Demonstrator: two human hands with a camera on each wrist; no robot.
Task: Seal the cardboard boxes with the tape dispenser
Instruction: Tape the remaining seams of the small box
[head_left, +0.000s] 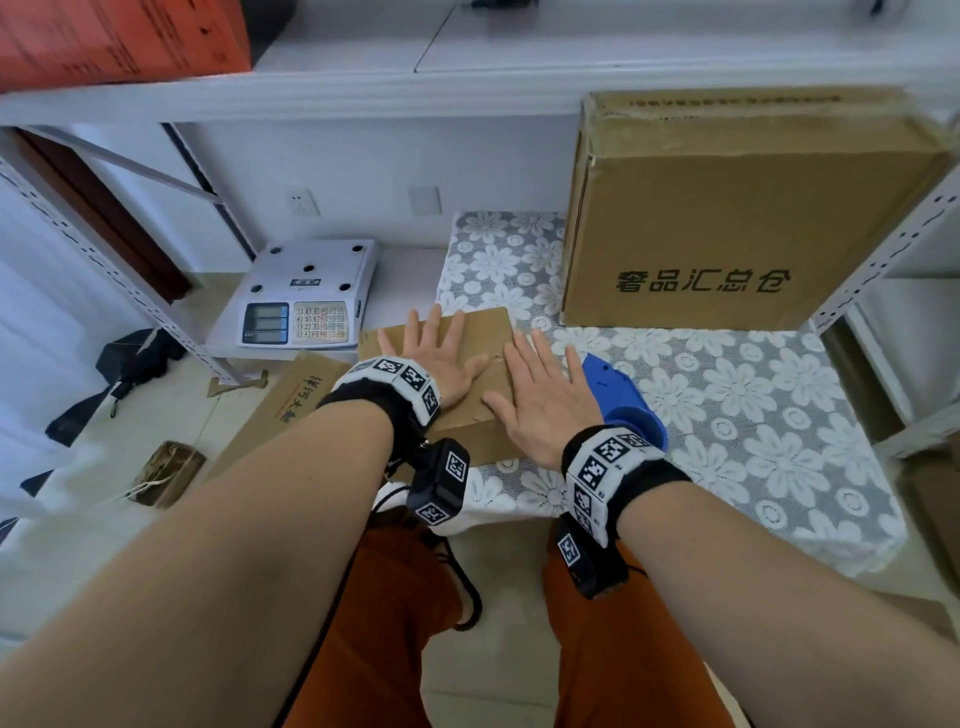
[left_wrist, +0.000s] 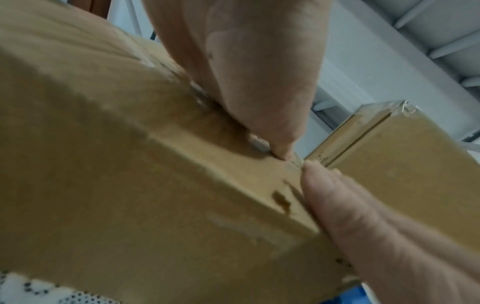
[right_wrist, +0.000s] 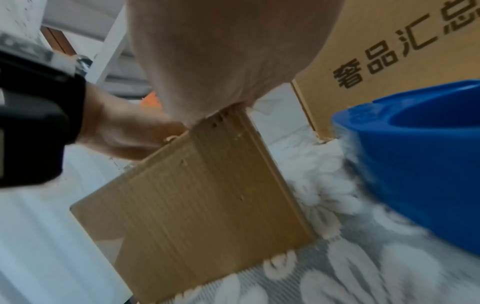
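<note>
A small brown cardboard box (head_left: 485, 332) lies on the flowered tablecloth (head_left: 727, 395) at the table's left end. My left hand (head_left: 436, 353) presses flat on the left part of its top, fingers straight and spread. My right hand (head_left: 545, 395) lies flat on the right part, fingers straight. The wrist views show the box (left_wrist: 130, 164) (right_wrist: 207, 195) from close, with my palms on its top. The blue tape dispenser (head_left: 621, 395) (right_wrist: 415, 154) lies on the cloth just right of my right hand, held by neither hand.
A large brown box with black print (head_left: 727, 218) stands at the back right of the table. A grey weighing scale (head_left: 311, 296) sits on a low shelf to the left. Flattened cardboard (head_left: 291, 400) and scraps lie on the floor. White metal shelving (head_left: 883, 260) flanks the table.
</note>
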